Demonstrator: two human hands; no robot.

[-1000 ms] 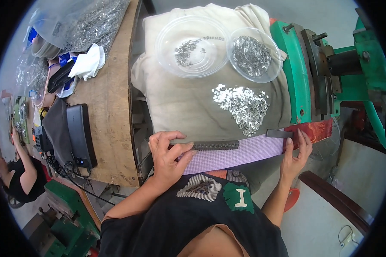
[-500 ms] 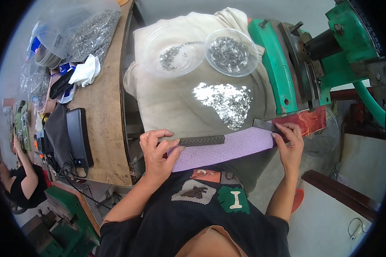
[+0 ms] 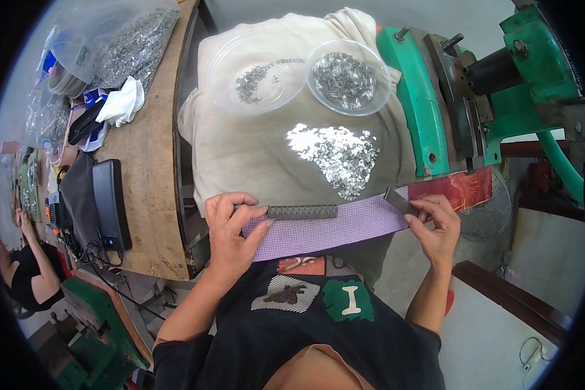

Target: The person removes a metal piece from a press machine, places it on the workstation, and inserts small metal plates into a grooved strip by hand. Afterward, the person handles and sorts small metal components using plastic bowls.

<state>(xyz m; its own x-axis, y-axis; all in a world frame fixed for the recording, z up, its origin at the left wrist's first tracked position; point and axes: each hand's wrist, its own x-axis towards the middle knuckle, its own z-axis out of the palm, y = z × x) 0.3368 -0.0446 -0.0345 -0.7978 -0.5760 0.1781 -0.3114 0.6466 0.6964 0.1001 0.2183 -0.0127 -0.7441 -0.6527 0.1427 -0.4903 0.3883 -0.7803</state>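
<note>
My left hand (image 3: 233, 229) pinches the left end of a dark metal bar with a row of slots (image 3: 303, 212), which lies over a purple checked cloth (image 3: 325, 235). Between the fingers of my right hand (image 3: 437, 226) is the end of a short, plain dark metal bar (image 3: 400, 201), slanting above the cloth's right part. A heap of small shiny metal pieces (image 3: 344, 162) is spread on the covered surface beyond both bars. Farther back stand a clear round tub full of thin metal pieces (image 3: 344, 78) and a shallow clear lid (image 3: 266, 97) with a few small bits.
A green machine press (image 3: 413, 104) stands on the right. On the left, a wooden table (image 3: 153, 149) bears a black device (image 3: 110, 205), a white crumpled cloth (image 3: 121, 103) and plastic bags of metal pieces (image 3: 133, 49). Another person (image 3: 39, 260) sits at the far left.
The plain bar in my right hand has turned, its far end now slanting up more steeply. My left hand still pinches the slotted bar. The view has shifted slightly.
</note>
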